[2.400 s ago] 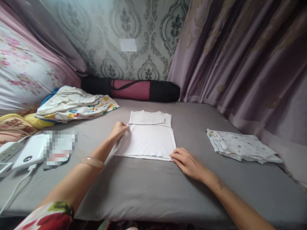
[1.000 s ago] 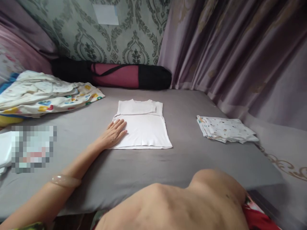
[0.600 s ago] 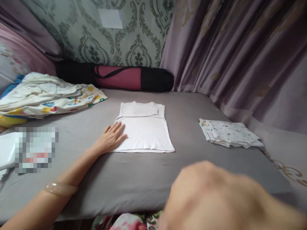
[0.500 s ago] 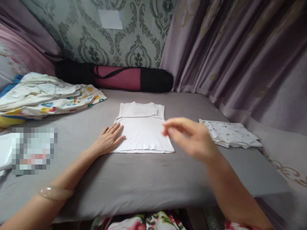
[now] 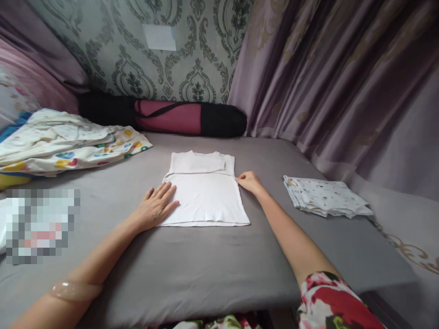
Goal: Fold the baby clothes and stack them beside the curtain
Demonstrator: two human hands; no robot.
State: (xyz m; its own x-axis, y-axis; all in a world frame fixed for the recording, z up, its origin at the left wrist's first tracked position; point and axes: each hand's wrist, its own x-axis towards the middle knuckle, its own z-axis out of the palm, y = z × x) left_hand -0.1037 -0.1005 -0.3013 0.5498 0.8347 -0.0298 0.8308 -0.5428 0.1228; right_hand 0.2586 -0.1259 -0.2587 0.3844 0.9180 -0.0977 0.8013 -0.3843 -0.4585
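A white garment (image 5: 206, 192) lies flat on the grey bed sheet (image 5: 192, 265), with its sides folded in and a sleeve folded across the top. My left hand (image 5: 156, 208) rests flat on the garment's lower left edge, fingers stretched out. My right hand (image 5: 249, 181) touches the garment's right edge near the top, its fingers curled at the cloth. I cannot tell whether it pinches the fabric.
A folded patterned cloth (image 5: 325, 197) lies to the right. A crumpled patterned blanket (image 5: 68, 144) sits at the left. A pink and black roll bag (image 5: 164, 116) lies along the back wall. Purple curtains (image 5: 343, 82) hang on the right.
My right hand came up close past the camera, then reached forward and came down on the garment's right edge. My left hand stayed flat on the left edge.
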